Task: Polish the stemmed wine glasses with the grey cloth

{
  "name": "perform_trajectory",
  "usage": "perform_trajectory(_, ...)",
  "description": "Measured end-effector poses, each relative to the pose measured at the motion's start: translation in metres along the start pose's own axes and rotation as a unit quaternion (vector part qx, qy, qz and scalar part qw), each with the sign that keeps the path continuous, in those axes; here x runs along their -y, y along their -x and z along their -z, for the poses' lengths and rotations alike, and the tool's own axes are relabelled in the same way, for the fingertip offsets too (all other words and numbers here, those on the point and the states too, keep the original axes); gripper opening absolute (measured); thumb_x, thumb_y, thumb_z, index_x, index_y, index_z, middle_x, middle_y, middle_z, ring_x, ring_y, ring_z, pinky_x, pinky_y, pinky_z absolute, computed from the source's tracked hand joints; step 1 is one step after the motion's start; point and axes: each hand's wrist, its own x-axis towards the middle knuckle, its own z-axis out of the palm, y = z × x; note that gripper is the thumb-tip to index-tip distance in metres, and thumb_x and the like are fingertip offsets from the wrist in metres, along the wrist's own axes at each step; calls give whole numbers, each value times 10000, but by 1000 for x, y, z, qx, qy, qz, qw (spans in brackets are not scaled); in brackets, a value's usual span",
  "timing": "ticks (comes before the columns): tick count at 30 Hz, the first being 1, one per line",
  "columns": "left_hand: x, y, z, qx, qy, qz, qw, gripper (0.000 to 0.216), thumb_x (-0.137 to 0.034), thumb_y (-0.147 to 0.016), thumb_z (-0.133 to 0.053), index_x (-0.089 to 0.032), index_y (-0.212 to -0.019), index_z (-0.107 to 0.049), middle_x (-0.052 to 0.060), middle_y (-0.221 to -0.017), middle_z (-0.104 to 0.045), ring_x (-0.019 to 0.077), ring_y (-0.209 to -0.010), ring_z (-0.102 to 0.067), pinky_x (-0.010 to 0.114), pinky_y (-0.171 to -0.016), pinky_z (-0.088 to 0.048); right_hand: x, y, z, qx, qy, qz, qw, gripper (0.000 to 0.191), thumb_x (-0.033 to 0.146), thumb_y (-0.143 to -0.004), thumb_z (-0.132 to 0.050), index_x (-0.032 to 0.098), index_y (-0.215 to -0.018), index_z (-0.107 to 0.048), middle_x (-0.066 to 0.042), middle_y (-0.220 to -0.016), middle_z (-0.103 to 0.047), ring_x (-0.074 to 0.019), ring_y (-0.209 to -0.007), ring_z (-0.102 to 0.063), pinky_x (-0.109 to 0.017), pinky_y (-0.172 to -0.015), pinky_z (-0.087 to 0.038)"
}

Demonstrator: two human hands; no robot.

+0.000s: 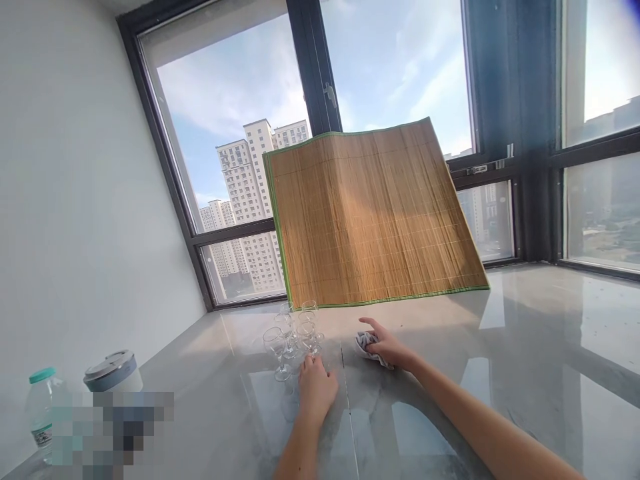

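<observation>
1. Several clear stemmed wine glasses (295,332) stand clustered on the glossy grey stone table (525,347), at 11 o'clock from your left hand (316,390)
2. Your left hand lies flat on the table, fingers together and holding nothing. Its fingertips are just beside the nearest glass foot, and you cannot tell whether they touch it
3. Your right hand (387,347), at 2 o'clock from the left, is closed down on a small crumpled grey cloth (367,345), pinning it to the table. The forefinger reaches out past the cloth
4. Straight beyond both hands, at 12 o'clock, a brown slatted bamboo mat with green edging (370,213) stands tilted against the dark-framed window (320,87)
5. Far off at 9 o'clock, by the white wall (75,200), a clear plastic bottle with a teal cap (43,407) and a white round container with a grey lid (113,373) stand side by side. A blurred patch hides whatever is in front of them
</observation>
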Motion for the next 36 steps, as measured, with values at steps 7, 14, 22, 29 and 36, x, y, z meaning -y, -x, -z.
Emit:
perform_trajectory(7,-4,16,1,-23,-32,64,997,504,-285,-792,-567,-226,-1292,-554,176,-1362,-481,359,-1263,-429,450,-1008,-340,-13,-8,7,-56,61,10,997,794,131,-571,-544,183,-1346,-383,-52,-950,-627,-145,-694,-542,-276,-673,-399)
perform_trajectory(14,-27,47,-13,-10,-22,-74,997,200,-234,-837,-459,-195,-765,-642,87,-865,-638,202,-825,-554,297,-732,-349,-21,-12,16,-189,226,7,955,802,118,-639,-492,200,-1415,-310,-85,-1033,-653,-202,-848,-601,-311,-787,-424)
perform_trajectory(22,-23,22,-17,-20,176,-97,979,357,-279,-839,-434,-196,-507,-331,-38,-511,-332,99,-540,-304,270,-546,-180,-23,-9,25,-236,298,-16,925,799,137,-695,-478,200,-1458,-249,-92,-1142,-652,-225,-928,-617,-308,-800,-411)
perform_trajectory(29,-10,17,-5,-118,283,13,952,341,-269,-813,-405,-229,-525,-226,-32,-526,-253,115,-546,-309,265,-532,-215,-18,-7,24,-233,292,-28,927,811,142,-692,-497,183,-1467,-261,-114,-1143,-640,-242,-947,-595,-315,-781,-399)
perform_trajectory(36,2,14,2,-144,347,138,916,215,-310,-794,-418,-246,-629,-295,-41,-582,-330,122,-548,-370,248,-513,-306,-13,-6,24,-229,295,-45,926,827,130,-688,-503,189,-1473,-250,-126,-1159,-615,-231,-937,-593,-291,-748,-395)
